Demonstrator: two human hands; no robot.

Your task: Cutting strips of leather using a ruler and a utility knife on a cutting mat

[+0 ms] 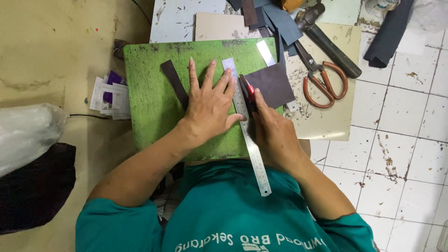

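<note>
**Head view: hands, steel ruler and leather on a green cutting board**

Head camera looks straight down at a scuffed green cutting board at the centre of the frame. A cream mat lies beside it at 3 o'clock, bearing orange-handled scissors and a dark-handled hammer. A dark leather piece sits on the board's 2 o'clock corner, a narrow leather strip toward 11 o'clock. The steel ruler runs from 12 to 6 o'clock across the leather. The left hand is flat with fingers spread, pressing the ruler's left edge. The right hand is clenched on a red-marked cutter, its tip against the ruler's right edge.
</note>
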